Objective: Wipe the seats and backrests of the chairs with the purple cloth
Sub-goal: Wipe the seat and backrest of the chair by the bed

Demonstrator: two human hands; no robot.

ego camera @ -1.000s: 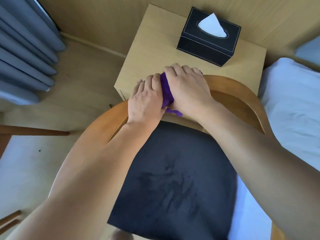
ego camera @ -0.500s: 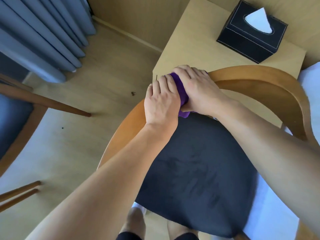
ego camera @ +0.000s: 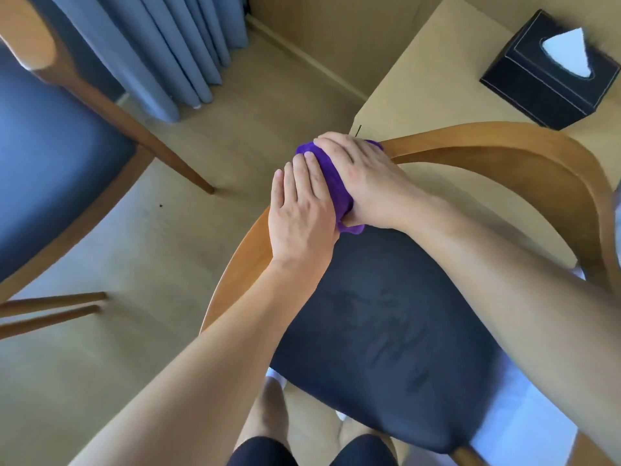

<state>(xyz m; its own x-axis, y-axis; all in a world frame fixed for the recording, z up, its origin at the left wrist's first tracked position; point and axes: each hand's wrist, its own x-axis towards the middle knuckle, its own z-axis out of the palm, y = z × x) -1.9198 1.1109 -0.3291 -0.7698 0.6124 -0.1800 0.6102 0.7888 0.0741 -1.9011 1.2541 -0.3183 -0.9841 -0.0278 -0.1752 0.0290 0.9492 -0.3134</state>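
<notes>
Purple cloth on wooden backrest under right hand, left hand beside

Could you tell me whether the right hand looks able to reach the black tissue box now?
Probably yes: the tissue box stands uncovered on the cabinet beyond the backrest, and nothing rises in between; the right hand is, however, gripping the purple cloth.

purple cloth: soft napped fabric | backrest: smooth varnished wood, light sheen | seat: dark matt upholstery, brushed marks | tissue box: black stitched leather-look | counter: pale matt wood-grain
</notes>
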